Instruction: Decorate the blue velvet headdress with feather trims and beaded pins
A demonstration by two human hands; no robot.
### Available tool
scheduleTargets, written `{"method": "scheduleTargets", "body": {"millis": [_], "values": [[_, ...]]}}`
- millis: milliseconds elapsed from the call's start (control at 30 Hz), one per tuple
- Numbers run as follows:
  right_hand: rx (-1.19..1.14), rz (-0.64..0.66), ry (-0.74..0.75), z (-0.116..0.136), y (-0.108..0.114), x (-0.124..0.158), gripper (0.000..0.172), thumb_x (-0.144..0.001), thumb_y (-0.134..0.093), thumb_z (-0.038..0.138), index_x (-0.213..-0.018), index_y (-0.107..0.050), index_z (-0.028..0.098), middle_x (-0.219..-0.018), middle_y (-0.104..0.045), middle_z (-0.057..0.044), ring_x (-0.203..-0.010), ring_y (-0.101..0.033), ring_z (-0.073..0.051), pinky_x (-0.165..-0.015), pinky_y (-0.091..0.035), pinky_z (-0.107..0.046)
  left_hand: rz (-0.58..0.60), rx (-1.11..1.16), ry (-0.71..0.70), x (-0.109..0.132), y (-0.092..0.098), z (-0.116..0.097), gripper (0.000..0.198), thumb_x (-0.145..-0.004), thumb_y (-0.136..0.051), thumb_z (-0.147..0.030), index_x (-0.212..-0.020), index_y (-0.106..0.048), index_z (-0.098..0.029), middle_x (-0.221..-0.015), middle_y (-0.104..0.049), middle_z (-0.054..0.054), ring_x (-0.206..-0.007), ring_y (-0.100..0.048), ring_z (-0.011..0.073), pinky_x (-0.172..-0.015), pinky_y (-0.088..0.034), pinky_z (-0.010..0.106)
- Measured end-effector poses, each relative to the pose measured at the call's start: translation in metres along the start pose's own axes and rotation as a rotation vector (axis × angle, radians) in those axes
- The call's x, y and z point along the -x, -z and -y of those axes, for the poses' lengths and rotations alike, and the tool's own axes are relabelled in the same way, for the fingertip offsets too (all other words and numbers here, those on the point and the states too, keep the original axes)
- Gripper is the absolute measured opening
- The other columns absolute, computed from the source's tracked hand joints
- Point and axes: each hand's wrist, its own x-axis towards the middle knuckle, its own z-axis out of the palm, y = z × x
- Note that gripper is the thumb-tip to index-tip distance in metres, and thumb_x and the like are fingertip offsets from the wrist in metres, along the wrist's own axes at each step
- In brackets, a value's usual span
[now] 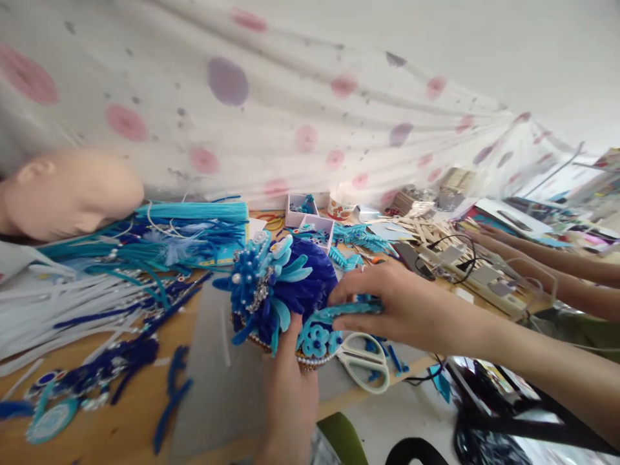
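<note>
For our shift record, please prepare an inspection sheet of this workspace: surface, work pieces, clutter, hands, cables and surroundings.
Surface: wooden table, partly under a grey mat.
Work pieces: blue ornament with pearl-like beads; light-blue piece at its side.
Clutter: scissors, wooden sticks and blue strips lie about.
Hands: left hand supports the ornament; right hand pinches the light-blue piece between its fingers.
Cables: black cable loops near the sticks.
Surroundings: mannequin head, spotted curtain, another person's arms.
</note>
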Motion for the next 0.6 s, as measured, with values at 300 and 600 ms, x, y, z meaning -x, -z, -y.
{"method": "scheduleTargets", "body": {"millis": [300,600], "values": [[-0.267,0.059,-0.209,-0.017,-0.01,-0.018,0.026,-0.085,-0.066,0.035,-0.067,-0.072,0.016,-0.056,-0.062,0.003,-0.053,-0.053,-0.01,-0.051,-0.038,-0.022,-0.18,0.089,0.046,0.008,-0.037,-0.02,0.038,-0.084,-0.066,-0.018,-0.117,-0.067,-0.036,-0.12,-0.073,0.002,-0.118,-0.065,0.0266,-0.093,-0.058,0.04],[-0.337,0.042,-0.198,-0.02,0.001,-0.029,0.034,-0.086,-0.064,0.048,-0.072,-0.074,0.019,-0.06,-0.065,0.002,-0.054,-0.056,-0.011,-0.051,-0.041,-0.023,-0.235,0.17,0.097,0.008,-0.061,-0.041,0.039,-0.088,-0.064,-0.023,-0.127,-0.063,-0.028,-0.102,-0.078,0.005,-0.096,-0.074,0.0225,-0.088,-0.06,0.036]]}}
